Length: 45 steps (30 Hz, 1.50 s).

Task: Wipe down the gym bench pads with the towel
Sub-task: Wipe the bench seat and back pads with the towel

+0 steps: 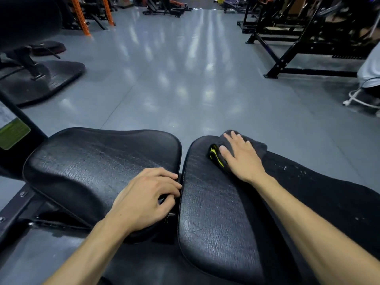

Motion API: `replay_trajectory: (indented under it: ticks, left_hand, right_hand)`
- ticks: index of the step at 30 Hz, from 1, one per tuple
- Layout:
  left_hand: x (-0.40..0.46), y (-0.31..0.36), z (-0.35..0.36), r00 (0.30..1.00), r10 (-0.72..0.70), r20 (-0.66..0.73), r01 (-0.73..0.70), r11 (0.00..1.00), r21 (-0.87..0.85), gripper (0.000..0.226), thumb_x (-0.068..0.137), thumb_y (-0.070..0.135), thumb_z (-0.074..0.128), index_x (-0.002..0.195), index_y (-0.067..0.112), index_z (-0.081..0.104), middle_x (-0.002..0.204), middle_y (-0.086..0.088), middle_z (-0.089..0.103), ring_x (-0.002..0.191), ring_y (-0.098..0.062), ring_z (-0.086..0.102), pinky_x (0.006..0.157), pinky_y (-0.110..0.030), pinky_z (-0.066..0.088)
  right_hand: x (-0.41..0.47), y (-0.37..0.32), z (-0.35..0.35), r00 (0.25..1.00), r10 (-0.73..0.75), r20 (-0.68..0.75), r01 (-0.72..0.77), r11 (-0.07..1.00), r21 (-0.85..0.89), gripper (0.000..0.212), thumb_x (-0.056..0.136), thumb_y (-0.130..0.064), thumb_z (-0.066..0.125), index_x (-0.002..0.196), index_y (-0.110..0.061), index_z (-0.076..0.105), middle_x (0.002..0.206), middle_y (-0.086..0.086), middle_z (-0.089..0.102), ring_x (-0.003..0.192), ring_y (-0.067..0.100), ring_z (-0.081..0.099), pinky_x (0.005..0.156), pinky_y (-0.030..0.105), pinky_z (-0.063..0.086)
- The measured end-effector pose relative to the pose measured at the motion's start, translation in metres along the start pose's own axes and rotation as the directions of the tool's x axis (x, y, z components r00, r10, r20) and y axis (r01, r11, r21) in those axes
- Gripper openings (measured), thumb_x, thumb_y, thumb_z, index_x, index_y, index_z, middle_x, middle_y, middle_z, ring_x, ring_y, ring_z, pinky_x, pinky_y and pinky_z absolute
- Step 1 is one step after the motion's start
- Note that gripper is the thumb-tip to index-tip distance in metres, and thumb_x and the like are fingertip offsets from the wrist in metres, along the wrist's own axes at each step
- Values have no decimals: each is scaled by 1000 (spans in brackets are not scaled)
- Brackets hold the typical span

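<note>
Towel (255, 146) is dark grey, folded up with a yellow-green stripe showing on the edge nearest the thumb, and it's sitting under the right hand (240, 159) at the far end of the right pad (216, 212). That hand is pretty much flat, fingers straight and spread a bit, palm pressing down on the cloth rather than grabbing it. Part of the towel pokes out past the fingertips and off to the right of the hand, hanging slightly over the pad's far edge. The left hand (144, 199) is on the inner edge of the left pad (82, 167), fingers curled over the rim and into the narrow gap between the two pads, so it's gripping that edge. Both pads are black, cracked-looking vinyl, side by side and not quite touching. Right of the right forearm there's a dark sloped surface (329, 192) with some pale specks on it. Left of the left hand, a black frame post carries a green label (13, 133). Beyond both hands it's shiny grey floor (174, 68), with black machine frames (298, 48) off to the far right and orange uprights (80, 15) way off to the far left.
</note>
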<state>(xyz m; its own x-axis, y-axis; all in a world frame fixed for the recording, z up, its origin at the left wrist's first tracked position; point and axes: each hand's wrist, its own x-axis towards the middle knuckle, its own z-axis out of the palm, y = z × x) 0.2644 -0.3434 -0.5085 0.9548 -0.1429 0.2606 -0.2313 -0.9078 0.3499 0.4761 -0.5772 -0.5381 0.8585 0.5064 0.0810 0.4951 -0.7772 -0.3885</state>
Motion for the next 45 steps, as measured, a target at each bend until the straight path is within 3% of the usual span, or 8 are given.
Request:
replay_trajectory:
  ticks: [7,11,15,22,27,31,40,45]
  left_hand:
    - [-1,2,-2,1000,20,-3,-20,999,31,21,85,34,55,92,32,75,109,28,70,122,4,55,106,-28,39]
    - [0,4,-5,999,-13,29,12,998,60,39,94,52,53,130,41,60,144,27,50,137,0,42,112,-30,38]
    - [-1,10,-5,993,-1,119,-22,981,194,55,95,74,34,143,52,49,154,30,39,146,-1,29,118,-30,27]
    - [-1,5,-1,995,21,99,-41,977,209,54,96,77,32,142,55,49,152,32,41,147,-4,31,117,-34,31]
    - [-1,4,-1,995,21,100,-42,976,214,54,95,77,32,141,55,50,151,33,43,146,-3,32,116,-32,30]
    - [2,4,0,996,9,84,-27,977,212,52,95,75,36,139,53,54,149,32,46,144,-3,35,114,-32,33]
    - [3,3,2,998,8,58,-20,975,220,51,94,73,40,137,51,57,146,30,51,141,-4,38,111,-31,34]
    - [3,3,2,997,2,72,-18,973,229,58,93,75,36,140,48,55,147,30,50,141,-5,39,111,-35,36]
  right_hand:
    - [-120,-17,-14,927,-355,126,357,934,7,63,102,-63,22,160,-37,17,169,-16,3,154,1,-4,126,29,-2]
    - [-58,13,-15,980,-185,76,184,983,17,75,94,-74,13,159,-37,20,169,-11,6,155,5,0,127,39,4]
    - [-20,5,-5,999,37,20,-36,998,-55,73,99,-65,17,161,-28,19,170,1,7,157,17,3,126,39,1]
    - [-133,-24,-15,933,-339,125,336,941,42,64,102,-63,23,160,-36,16,168,-16,0,154,0,-7,125,27,-4]
    - [-40,32,-20,991,-109,84,107,994,21,76,95,-73,14,160,-35,20,169,-6,7,156,11,3,127,37,2]
    - [-4,37,-8,998,53,18,-52,997,-51,63,104,-55,25,161,-27,22,170,3,12,156,19,7,126,41,2]
    - [-43,14,-10,999,-5,52,7,999,-40,71,101,-64,20,162,-28,16,170,3,4,157,18,1,125,39,-1]
    - [-144,-52,-2,947,-303,108,305,952,-10,71,99,-65,19,162,-31,14,170,-7,-1,155,9,-8,126,34,-4]
